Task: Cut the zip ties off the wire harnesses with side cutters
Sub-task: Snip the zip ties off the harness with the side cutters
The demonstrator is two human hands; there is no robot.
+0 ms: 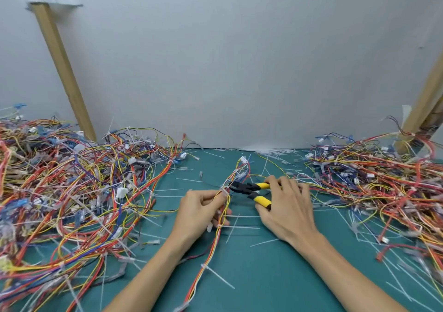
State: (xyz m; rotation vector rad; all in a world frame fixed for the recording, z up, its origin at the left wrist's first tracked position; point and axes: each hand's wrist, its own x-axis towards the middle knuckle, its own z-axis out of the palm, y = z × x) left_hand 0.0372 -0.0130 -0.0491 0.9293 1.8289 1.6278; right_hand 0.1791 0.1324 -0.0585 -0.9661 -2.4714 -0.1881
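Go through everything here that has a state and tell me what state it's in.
Left hand: gripping the multicoloured wire harness.
Right hand: holding the yellow-handled side cutters.
Side cutters: handles spread, tips at the white zip tie.
White zip tie: still around the harness.
Left wire pile: tangled.

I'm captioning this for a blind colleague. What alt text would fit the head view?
A left hand holds a wire harness while the right hand brings yellow-handled side cutters to a white zip tie on it. Tangled harness piles flank a green mat strewn with cut ties.
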